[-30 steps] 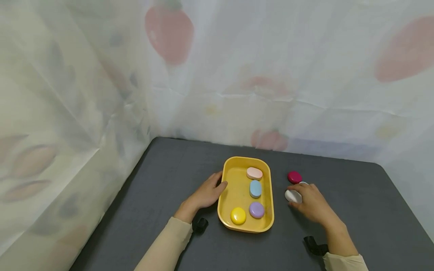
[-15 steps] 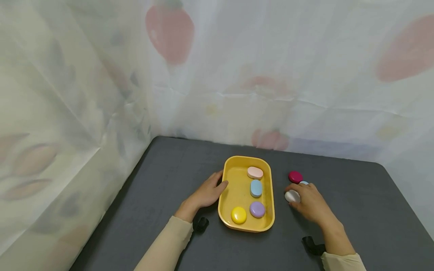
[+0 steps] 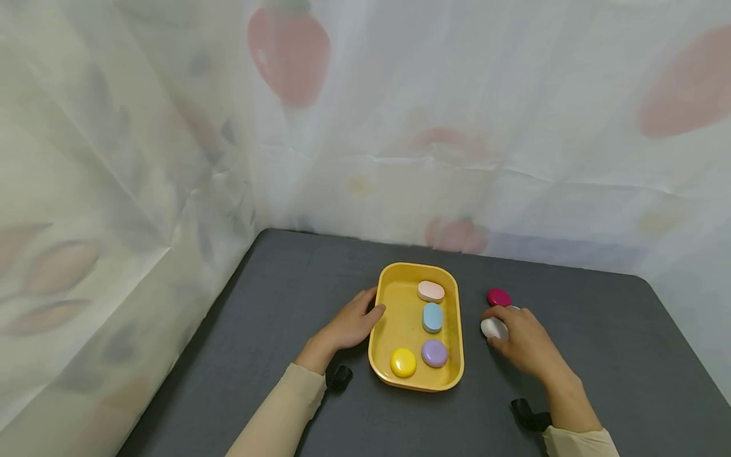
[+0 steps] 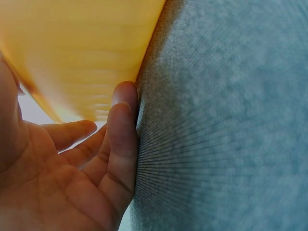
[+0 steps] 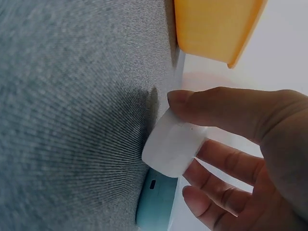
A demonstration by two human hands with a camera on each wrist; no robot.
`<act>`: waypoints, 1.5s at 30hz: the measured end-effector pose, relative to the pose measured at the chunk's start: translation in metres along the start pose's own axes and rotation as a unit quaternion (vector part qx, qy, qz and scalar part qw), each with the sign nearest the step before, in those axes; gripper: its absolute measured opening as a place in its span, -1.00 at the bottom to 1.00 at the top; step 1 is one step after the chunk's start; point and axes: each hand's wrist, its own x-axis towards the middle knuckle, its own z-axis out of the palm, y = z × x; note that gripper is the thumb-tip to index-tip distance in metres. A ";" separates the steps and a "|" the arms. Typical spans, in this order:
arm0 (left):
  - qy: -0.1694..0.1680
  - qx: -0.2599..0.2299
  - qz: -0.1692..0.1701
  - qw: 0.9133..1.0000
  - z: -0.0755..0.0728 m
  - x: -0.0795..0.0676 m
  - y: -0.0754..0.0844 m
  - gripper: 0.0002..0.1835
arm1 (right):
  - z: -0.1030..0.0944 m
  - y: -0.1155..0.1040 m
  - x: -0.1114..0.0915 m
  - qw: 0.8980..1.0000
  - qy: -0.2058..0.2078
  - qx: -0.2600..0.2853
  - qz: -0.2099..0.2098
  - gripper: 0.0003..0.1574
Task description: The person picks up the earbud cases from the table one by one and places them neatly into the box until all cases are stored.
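Note:
My left hand holds the left side of a yellow tray, thumb over the rim and fingers along the outer wall. To the right of the tray, my right hand pinches a glossy white rounded case between thumb and fingers. In the right wrist view the white case is tilted, its lower edge at the cloth. Just past it is a light blue case with a small dark slot, mostly hidden by the hand in the head view. A crimson round case lies beyond.
Inside the tray are a pink oval case, a blue oval case, a purple round case and a yellow round case. The dark grey tabletop meets patterned curtains behind and at left.
The right hand stays at the white case, its fingers shifting only slightly. The left hand keeps its hold, and the tray has not visibly moved on the table.

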 end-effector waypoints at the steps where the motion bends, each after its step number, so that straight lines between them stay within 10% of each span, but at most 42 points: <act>1: 0.000 0.001 -0.001 1.000 0.000 0.000 0.000 -0.33 | -0.001 0.000 0.000 1.000 0.001 0.000 -0.001 -0.54; 45: -0.001 -0.006 0.003 1.000 -0.001 -0.003 0.003 -0.34 | -0.017 -0.005 -0.005 0.998 0.060 0.026 -0.007 -0.44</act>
